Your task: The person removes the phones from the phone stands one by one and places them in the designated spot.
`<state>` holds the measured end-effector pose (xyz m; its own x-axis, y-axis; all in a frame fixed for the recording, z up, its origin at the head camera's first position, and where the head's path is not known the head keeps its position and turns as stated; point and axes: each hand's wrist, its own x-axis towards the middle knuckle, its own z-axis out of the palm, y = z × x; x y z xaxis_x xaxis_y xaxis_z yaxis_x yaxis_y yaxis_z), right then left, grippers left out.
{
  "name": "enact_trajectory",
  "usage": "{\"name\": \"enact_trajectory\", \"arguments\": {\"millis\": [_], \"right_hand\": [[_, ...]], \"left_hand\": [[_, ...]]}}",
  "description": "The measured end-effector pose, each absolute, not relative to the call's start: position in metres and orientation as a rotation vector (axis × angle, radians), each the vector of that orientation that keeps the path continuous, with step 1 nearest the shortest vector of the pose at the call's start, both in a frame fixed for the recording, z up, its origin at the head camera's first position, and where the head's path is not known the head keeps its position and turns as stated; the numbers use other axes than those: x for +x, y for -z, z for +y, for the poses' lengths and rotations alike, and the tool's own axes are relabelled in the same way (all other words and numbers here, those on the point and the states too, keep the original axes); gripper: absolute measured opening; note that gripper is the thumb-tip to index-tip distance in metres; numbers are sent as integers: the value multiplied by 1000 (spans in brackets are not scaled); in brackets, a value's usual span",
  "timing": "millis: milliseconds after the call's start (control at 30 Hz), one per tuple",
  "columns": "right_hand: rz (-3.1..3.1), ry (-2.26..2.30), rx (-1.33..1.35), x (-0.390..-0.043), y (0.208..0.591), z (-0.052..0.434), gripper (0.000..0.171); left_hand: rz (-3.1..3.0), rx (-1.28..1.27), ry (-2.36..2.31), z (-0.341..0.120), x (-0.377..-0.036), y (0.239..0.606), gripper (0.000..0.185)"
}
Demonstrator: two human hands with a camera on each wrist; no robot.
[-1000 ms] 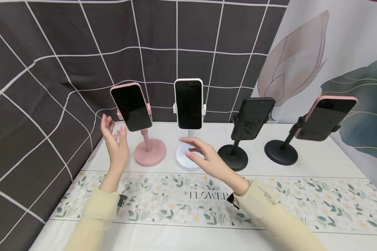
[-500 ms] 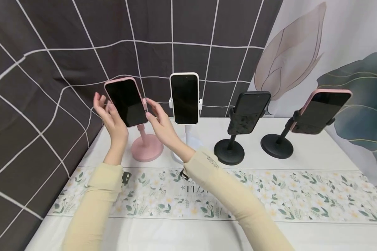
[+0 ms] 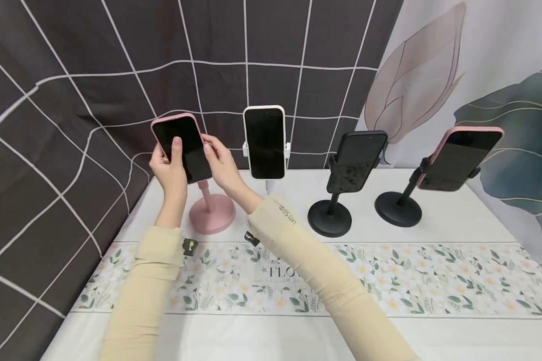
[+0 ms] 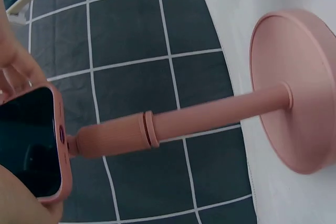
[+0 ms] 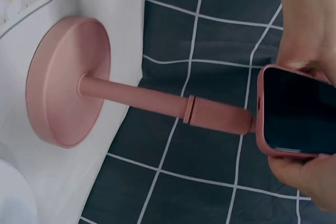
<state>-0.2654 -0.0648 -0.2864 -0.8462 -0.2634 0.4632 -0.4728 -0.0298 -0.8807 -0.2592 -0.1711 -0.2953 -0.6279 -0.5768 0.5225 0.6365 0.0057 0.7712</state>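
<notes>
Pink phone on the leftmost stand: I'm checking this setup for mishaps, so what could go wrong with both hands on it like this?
The pink phone sits high on a thin pink stand, gripped by the left hand and right hand; a sideways pull might tip the stand. The white-cased phone stands just beside the right hand and could get knocked. The left thumb lies on the screen and may smudge it.

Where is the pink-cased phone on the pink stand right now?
In the head view the pink-cased phone is far left in the row, atop the pink stand, gripped by the left hand and right hand, beside the white-cased phone.
</notes>
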Motion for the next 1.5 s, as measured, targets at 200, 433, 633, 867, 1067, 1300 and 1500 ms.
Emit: {"name": "enact_trajectory", "arguments": {"millis": [200,433,633,867,1067,1300,1500], "right_hand": [[-2120,-1984,766,-270,294,-60,30],[-2076,-1929,815,-271,298,-52,27],[-2015,-1975,842,-266,296,-44,26],[-1954,-2047,837,-259,300,-33,27],[-1957,-2083,840,-242,299,-25,27],[-1911,-2024,950,-196,279,-5,23],[-1770,-2071,1027,-155,268,26,50]], "left_hand": [[-1425,66,1571,-165,-261,307,44],[-1363,7,1479,-159,-266,313,69],[-1341,-54,1407,-152,-262,309,85],[-1360,-97,1321,-141,-253,309,84],[-1356,-100,1328,-135,-238,306,83],[-1271,-167,1467,-120,-187,287,70],[-1293,-336,1630,-100,-147,269,46]]}}
